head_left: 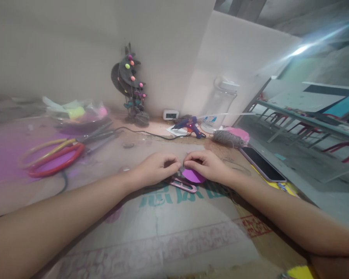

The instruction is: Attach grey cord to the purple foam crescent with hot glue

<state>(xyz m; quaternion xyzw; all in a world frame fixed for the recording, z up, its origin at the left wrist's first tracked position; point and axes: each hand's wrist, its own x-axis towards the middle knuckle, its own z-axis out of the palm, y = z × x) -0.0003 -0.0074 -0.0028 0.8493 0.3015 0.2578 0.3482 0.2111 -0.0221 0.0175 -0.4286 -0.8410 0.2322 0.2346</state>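
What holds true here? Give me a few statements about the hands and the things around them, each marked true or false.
1. The left hand and the right hand meet at the purple piece and pinch it. True.
2. The glue gun is in the right hand. False: it lies well behind both hands, untouched.
3. A phone lies to the right of the right hand. True.
4. The red-handled scissors lie right of the phone. False: they lie far left of the left hand.
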